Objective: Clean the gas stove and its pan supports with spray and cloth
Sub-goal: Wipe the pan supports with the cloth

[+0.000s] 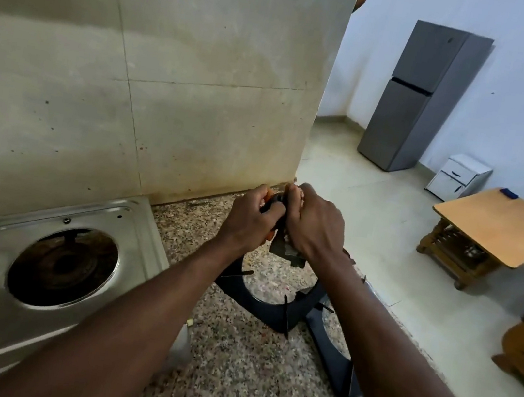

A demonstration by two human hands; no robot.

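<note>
At the lower left of the frame the steel stove (143, 248) lies along the tiled wall, its long side running off the left edge, and one burner hole (62, 266) is open and grimy. Just right of it a white object (183, 340) shows from behind the left forearm; what it is I cannot tell.

In the middle of the frame the left hand (248, 220) is curled round a dark round part (275, 200). The right hand (314, 227) has its fingers bent over the same part, pinching a grey cloth (283, 251) against it.

Below the hands one pan support (270, 309) lies flat on the speckled worktop (241, 384) with its prongs pointing up. A second pan support (335, 357) overlaps it and stretches from the centre toward the lower right, close to the worktop edge.

A sweep of the right forearm could probably push that second support over the edge to the floor. The dark part, if wet, could also slip out of the hands.
</note>
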